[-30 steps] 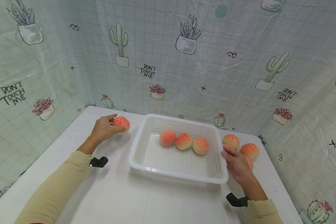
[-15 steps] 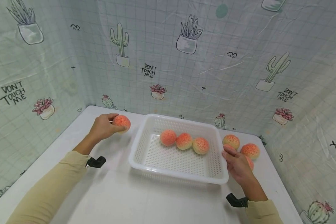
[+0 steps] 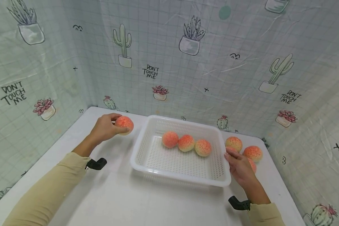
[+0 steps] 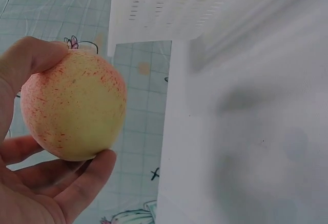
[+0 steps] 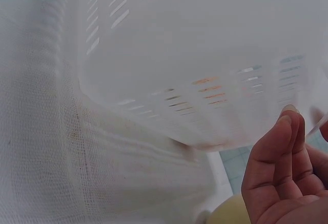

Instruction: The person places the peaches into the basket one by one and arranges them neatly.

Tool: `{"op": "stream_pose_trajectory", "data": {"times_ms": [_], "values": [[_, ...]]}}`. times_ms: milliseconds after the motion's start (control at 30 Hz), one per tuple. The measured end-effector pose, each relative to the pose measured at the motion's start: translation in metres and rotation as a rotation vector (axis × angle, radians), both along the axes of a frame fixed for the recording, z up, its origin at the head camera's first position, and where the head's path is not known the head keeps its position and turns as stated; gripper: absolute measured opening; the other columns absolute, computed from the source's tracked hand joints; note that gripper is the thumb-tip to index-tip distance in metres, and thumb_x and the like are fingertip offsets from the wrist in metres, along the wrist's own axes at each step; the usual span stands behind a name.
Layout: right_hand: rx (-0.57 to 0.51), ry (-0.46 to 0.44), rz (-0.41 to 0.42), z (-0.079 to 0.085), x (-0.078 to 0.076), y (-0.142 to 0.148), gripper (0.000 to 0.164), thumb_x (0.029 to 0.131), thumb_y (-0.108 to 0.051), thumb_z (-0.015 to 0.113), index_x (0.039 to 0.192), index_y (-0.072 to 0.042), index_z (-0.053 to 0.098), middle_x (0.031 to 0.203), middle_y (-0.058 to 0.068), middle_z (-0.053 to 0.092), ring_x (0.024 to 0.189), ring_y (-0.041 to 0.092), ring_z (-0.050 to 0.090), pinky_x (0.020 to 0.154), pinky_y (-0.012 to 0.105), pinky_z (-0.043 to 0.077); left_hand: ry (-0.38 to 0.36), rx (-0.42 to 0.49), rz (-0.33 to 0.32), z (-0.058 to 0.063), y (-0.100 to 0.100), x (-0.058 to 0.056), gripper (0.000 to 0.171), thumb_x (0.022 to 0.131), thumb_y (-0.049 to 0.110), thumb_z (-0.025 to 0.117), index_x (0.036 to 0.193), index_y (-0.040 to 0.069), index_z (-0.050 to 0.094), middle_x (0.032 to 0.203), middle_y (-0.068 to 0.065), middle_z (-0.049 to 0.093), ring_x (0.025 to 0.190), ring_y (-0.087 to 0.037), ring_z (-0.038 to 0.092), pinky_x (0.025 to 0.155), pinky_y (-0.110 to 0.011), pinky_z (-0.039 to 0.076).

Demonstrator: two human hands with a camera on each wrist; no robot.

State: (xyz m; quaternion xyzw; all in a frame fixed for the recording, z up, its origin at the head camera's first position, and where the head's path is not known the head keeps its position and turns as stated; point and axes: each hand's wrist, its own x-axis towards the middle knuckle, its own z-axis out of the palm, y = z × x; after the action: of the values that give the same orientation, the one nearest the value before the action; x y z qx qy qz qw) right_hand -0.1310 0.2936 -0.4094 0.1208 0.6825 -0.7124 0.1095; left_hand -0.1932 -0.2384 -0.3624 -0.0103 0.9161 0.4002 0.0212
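Tabletop (image 3: 130,201), hands (image 3: 103,128) (image 3: 243,169): left around one peach (image 3: 125,125), right around basket rim (image 3: 183,178), three peaches (image 3: 186,143) inside

I could pass at six o'clock from the basket (image 3: 183,177). Peaches (image 3: 253,153) and the right hand (image 3: 242,168) block three o'clock.

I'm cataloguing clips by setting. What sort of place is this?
Probably a makeshift filming booth, indoors: a cactus-print sheet hangs around three sides of a white table, and a black device is worn at the left wrist.
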Motion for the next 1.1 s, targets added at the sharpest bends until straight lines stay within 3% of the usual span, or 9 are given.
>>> {"op": "stream_pose_trajectory", "data": {"times_ms": [567, 1100], "values": [[0.001, 0.002, 0.001, 0.001, 0.0, -0.001, 0.066, 0.103, -0.027, 0.067, 0.161, -0.015, 0.039, 0.12, -0.022, 0.07, 0.112, 0.003, 0.07, 0.1, 0.025, 0.057, 0.02, 0.009, -0.04, 0.013, 0.015, 0.005, 0.081, 0.083, 0.042, 0.085, 0.147, 0.007, 0.051, 0.141, -0.023, 0.06, 0.121, -0.038, 0.063, 0.093, -0.048, 0.058], [-0.004, -0.003, 0.011, 0.0, -0.001, 0.001, 0.068, 0.101, -0.031, 0.069, 0.161, -0.017, 0.04, 0.124, -0.02, 0.07, 0.118, 0.006, 0.069, 0.102, 0.026, 0.057, -0.002, 0.017, -0.106, 0.031, 0.037, 0.012, 0.085, 0.083, 0.043, 0.085, 0.151, 0.008, 0.048, 0.141, -0.021, 0.059, 0.124, -0.037, 0.062, 0.096, -0.049, 0.058]]}}
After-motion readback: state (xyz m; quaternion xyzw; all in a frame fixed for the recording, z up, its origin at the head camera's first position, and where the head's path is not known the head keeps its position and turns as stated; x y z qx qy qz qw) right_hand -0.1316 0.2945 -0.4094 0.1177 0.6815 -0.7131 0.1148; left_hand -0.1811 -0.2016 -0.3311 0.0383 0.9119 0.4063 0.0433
